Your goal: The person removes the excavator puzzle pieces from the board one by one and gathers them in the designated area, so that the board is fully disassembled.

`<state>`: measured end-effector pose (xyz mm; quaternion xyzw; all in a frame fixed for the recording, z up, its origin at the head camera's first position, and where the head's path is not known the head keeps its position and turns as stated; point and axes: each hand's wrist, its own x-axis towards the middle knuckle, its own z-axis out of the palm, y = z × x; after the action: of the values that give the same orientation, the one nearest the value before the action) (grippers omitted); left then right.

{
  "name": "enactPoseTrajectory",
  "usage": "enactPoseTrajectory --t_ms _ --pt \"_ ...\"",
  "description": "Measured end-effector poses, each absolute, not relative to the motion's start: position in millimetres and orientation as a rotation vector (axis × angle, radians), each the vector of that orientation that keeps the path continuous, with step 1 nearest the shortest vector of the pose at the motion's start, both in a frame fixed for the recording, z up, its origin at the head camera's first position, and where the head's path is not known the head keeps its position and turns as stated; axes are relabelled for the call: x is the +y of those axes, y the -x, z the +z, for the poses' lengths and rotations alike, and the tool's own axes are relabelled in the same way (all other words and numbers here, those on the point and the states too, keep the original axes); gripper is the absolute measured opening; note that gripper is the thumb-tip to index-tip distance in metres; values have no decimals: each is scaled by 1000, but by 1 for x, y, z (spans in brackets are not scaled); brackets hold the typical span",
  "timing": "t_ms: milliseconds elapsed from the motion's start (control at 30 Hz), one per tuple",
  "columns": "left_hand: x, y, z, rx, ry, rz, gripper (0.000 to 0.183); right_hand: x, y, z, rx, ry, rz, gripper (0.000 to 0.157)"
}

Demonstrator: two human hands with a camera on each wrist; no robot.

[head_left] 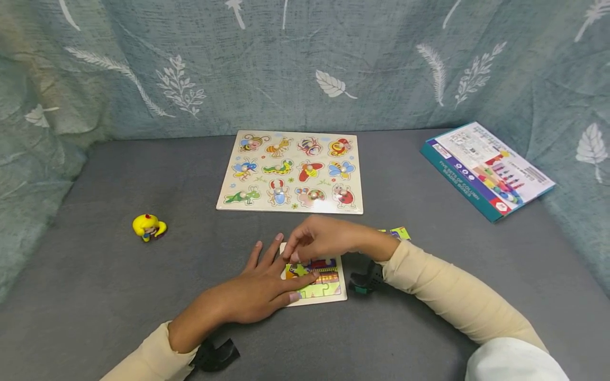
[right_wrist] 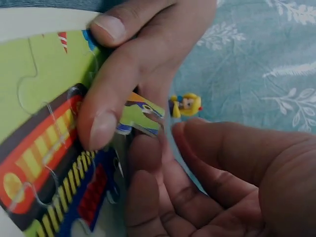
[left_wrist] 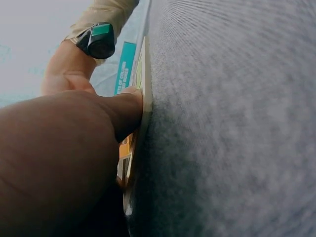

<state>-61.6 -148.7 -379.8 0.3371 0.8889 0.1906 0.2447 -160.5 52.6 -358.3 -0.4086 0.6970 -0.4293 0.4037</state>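
Observation:
A small jigsaw board (head_left: 344, 296) with a pale frame lies before me. Across its left part my left hand (head_left: 252, 293) rests flat, fingers spread, pressing the pieces. My right hand (head_left: 326, 238) is bent over the board's upper left, thumb and index tips close together beside the left fingers. In the right wrist view, a green and orange puzzle piece (right_wrist: 143, 114) shows between the left fingers, with right fingertips (right_wrist: 144, 150) right beside it. Whether the right hand pinches a piece is hidden. A red and yellow vehicle picture (right_wrist: 44, 148) covers the nearer pieces.
Partly behind the right wrist, loose puzzle pieces (head_left: 400, 233) lie on the grey table (head_left: 119, 296). A wooden insect peg puzzle (head_left: 290, 172) stands farther back. The boxed bead set (head_left: 486, 169) is at the right; a yellow-haired toy figure (head_left: 149, 227) sits at the left.

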Motion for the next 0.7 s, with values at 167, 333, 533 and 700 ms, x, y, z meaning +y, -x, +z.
enactPoseTrajectory --t_ms 167,333,533,700 --pt "-150 60 -381 2427 -942 533 46 51 157 -360 1745 995 -1043 17" --pt "-150 61 -381 2423 -948 537 46 52 156 -361 1772 1028 -1034 15" --pt "-149 61 -380 2421 -948 537 47 51 155 -362 1792 1038 -1042 15" --pt "-150 60 -380 2425 -949 539 47 51 155 -364 1792 1048 -1061 17"
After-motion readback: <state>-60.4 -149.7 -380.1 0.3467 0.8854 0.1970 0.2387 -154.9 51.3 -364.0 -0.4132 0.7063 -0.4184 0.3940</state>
